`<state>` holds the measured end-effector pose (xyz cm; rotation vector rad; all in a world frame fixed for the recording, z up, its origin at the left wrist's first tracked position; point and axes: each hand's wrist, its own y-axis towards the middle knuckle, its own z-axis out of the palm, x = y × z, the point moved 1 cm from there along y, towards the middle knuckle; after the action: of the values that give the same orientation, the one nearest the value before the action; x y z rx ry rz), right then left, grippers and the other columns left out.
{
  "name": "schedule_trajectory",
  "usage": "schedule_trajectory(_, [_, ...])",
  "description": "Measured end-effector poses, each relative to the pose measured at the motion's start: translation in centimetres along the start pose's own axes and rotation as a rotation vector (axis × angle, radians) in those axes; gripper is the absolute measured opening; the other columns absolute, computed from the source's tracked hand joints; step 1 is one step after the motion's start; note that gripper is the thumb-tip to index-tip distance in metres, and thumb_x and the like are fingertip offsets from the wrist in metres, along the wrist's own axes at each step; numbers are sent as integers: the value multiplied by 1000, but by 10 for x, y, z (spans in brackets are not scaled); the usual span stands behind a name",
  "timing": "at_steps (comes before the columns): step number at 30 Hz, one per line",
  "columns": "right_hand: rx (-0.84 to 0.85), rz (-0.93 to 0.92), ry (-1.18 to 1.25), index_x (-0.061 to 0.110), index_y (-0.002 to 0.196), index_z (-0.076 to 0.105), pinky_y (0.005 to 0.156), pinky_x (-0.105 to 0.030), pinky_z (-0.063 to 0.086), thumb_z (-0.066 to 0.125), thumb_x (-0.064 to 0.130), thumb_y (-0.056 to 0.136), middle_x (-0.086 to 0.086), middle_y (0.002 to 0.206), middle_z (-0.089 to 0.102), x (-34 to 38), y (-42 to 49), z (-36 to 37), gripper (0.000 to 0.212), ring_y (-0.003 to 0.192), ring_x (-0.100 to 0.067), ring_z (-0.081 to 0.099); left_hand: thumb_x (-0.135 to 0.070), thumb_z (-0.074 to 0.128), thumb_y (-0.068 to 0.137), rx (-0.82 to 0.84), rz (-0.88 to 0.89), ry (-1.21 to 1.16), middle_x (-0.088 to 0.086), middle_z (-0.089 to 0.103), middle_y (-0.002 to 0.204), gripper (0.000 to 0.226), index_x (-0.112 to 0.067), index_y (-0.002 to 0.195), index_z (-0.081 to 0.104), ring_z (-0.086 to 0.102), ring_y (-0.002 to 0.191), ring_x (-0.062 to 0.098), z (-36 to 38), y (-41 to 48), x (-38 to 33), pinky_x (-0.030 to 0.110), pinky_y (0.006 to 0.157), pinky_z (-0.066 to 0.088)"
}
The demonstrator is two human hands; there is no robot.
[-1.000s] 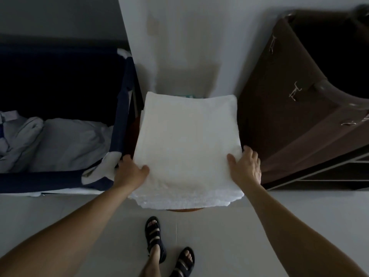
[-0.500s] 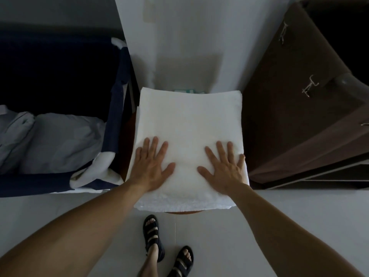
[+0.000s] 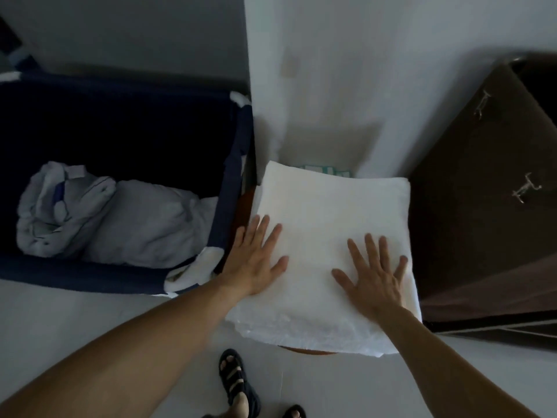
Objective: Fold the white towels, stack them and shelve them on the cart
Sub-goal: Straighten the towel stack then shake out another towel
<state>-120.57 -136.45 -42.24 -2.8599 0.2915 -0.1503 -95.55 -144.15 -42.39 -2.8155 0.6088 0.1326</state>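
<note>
1. Towels, white and fluffy, folded into a flat stack (image 3: 328,224), lie on top of a round brown wooden stool (image 3: 307,350). The stack hides nearly all of the stool and hangs over its rim.
2. The top of the stack looks smooth. The edge nearest the person is rough and shows many layers.
3. The left hand (image 3: 256,260) lies flat on the left part of the stack, fingers straight and spread wide. It holds nothing.
4. The right hand (image 3: 373,279) lies flat on the right part the same way, fingers fanned out, pressing on the top towel.
5. The stack lies flat. Its layered edge points at the person and its far edge points at the white wall (image 3: 331,86) behind the stool. It looks a bit longer that way than across.
6. Left of the stool stands a dark blue cloth bin (image 3: 229,188) with crumpled grey laundry (image 3: 120,218) inside.
7. Right of the stool stands a dark brown cloth-covered cart (image 3: 482,206).
8. In front of the stool, a foot wears a black strappy sandal (image 3: 236,384).
</note>
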Motion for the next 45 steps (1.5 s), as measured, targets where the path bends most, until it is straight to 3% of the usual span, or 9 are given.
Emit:
schedule_trajectory(5, [-99,-219,7,42,150,-20,117,-62,-11,-18,84,70,5,158,-34,102,26,-52,90,144,-23,-35,-61,16,100,-180,-96,-1,3,-11,166,72,-23,158,-2,-16,152,23,-66,11,61,49,122,-3])
schedule_trajectory(12, [-108,-465,50,41,154,-10,119,-59,-9,16,79,90,3,164,-21,263,99,-78,80,147,-21,-29,-65,21,93,-165,-306,-88,4,2,166,80,-21,158,8,-5,153,23,-68,10,241,51,123,4])
schedule_trajectory(15, [-70,-498,75,41,155,-6,119,-59,-7,11,82,82,5,164,-17,324,135,-66,85,148,-19,-27,-60,28,98,-109,-344,-107,5,0,166,77,-18,158,5,-4,153,24,-63,24,308,49,123,2])
schedule_trajectory(19, [133,-486,50,40,154,-12,117,-63,-6,22,79,86,3,164,-19,410,198,-16,85,148,-22,-27,-63,22,98,6,-367,-91,6,-4,166,79,-17,159,1,-8,153,24,-39,61,403,48,123,-1])
schedule_trajectory(23, [336,-391,93,43,151,-18,115,-64,-8,35,78,87,5,162,-26,458,258,61,90,147,-23,-28,-72,-10,70,112,-321,-83,6,-3,166,103,-19,158,-1,-8,153,25,13,99,476,49,122,1])
schedule_trajectory(31, [598,-255,138,40,152,-17,114,-68,-7,61,74,77,7,161,-26,488,340,239,113,146,-24,-30,-73,-7,68,311,-178,-111,4,-4,166,106,-19,158,-1,-10,152,24,159,174,533,50,122,2])
schedule_trajectory(39, [761,-168,31,38,151,-22,106,-79,4,77,69,65,0,160,-31,474,360,375,135,144,-31,-33,-61,58,86,489,71,145,11,-8,165,110,-20,155,-18,-7,151,32,267,213,541,55,120,1])
schedule_trajectory(42, [751,-169,-50,37,156,-6,102,-81,5,79,63,65,-2,163,-22,470,352,399,127,146,-33,-28,-40,62,85,462,79,235,14,38,146,99,-14,158,1,40,131,34,286,223,540,51,110,29])
schedule_trajectory(45, [531,-207,1,27,138,52,88,-88,23,81,44,66,-9,152,42,467,343,413,79,149,-32,13,-30,60,70,446,163,308,12,70,95,66,-10,133,61,64,79,29,289,228,534,40,77,51])
